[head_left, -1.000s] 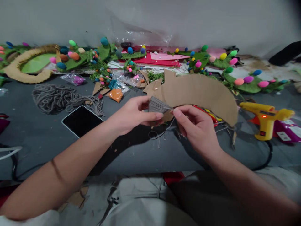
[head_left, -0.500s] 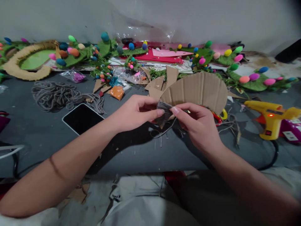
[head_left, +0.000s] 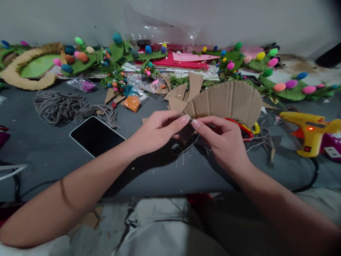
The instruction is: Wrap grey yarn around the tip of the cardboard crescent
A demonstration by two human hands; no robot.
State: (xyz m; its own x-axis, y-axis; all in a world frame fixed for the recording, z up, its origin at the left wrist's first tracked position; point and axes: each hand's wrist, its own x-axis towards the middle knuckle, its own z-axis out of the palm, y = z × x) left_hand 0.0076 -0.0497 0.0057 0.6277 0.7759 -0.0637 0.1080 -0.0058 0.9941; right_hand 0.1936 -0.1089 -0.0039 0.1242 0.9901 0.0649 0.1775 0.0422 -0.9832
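Note:
A rounded piece of cardboard (head_left: 229,101) narrows to a tip wrapped in grey yarn, now mostly in shadow between the hands. My left hand (head_left: 162,131) grips that wrapped tip, thumb on top near its edge. Close beside it, my right hand (head_left: 222,137) pinches the grey yarn at the same edge, thumb against finger. A loose strand of yarn (head_left: 190,146) curls down below the fingers onto the dark table. Red-handled scissors (head_left: 246,131) lie partly under the cardboard, behind my right hand.
A yellow glue gun (head_left: 310,131) with a lit red light stands at the right. On the left are a grey yarn heap (head_left: 60,108) and a phone (head_left: 97,137). Cardboard scraps (head_left: 177,103) and green decorations with coloured balls (head_left: 119,53) line the back.
My left thumb has moved up and right to the wrapped edge, close to my right fingertips. The wrapped tip has turned and shows less of its grey face.

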